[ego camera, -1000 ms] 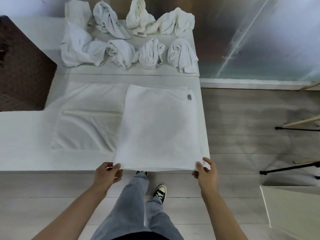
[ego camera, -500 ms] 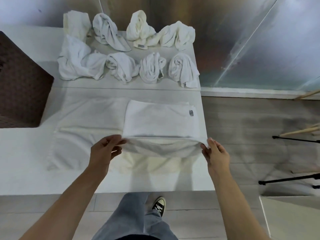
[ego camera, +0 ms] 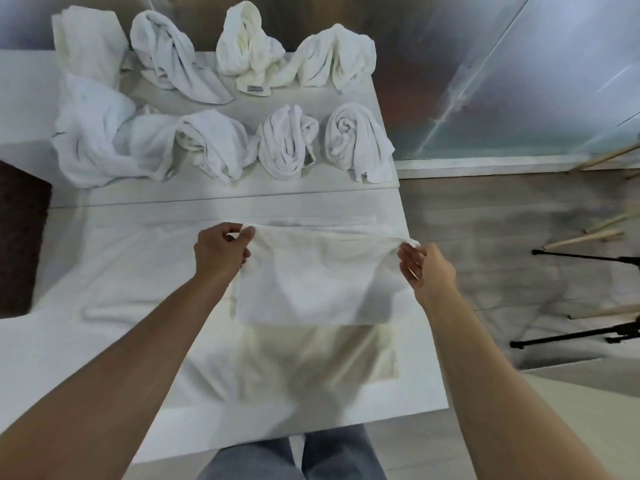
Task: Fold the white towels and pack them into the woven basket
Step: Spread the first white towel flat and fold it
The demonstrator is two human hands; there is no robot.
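I have the flat white terry towel (ego camera: 318, 282) by its two upper corners: my left hand (ego camera: 221, 251) is closed in a pinch on the left corner, thumb against fingers, and my right hand (ego camera: 427, 268) pinches the right corner with the other fingers loosely spread. The gripped edge runs left to right between my hands, lifted off the white table (ego camera: 69, 358), and the cloth hangs from it toward me, its lower edge over a cream cloth lying flat beneath. What matters for the fold is that this edge lies square to me, with both hands about equally far out, so I judge it should travel evenly to meet the towel's other end. The dark brown woven basket (ego camera: 20, 237) sits at the far left edge of view, nearer my left hand, mostly cut off. Beyond the towel I count nine crumpled white towels (ego camera: 287, 143), four in the back row, five in front, though the left ones run together.
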